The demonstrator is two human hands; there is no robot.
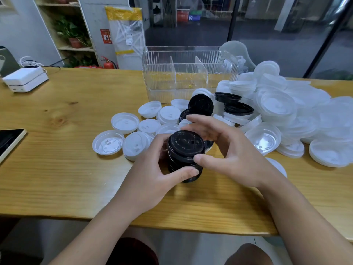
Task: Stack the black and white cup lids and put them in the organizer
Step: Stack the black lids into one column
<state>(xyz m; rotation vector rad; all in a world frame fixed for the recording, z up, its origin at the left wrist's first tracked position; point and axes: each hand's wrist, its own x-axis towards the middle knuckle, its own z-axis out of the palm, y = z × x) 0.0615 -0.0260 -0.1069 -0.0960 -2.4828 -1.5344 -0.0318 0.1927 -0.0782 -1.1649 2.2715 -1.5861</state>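
At the near edge of the table [57, 169], the left hand [152, 178] grips a stack of black lids [184, 155], keeping it aligned; the right hand [225, 150] pinches the top lid, likely seating it. The organizer [183, 73] waits empty beyond.

We see a yellow-brown wooden worktop [57, 169] with darker grain lines and a small dark knot. The stack of round black plastic lids [184, 155] is glossy black throughout, with faint raised lettering on top. More loose black plastic lids [201, 104] lie among the round white plastic lids [125, 122], which are plain milky white. The clear ribbed plastic organizer [183, 73] is colourless, its walls marked by fine vertical lines. The boxy white device [25, 79] carries a thin dark seam. The flat black tablet [8, 141] has a pale border.
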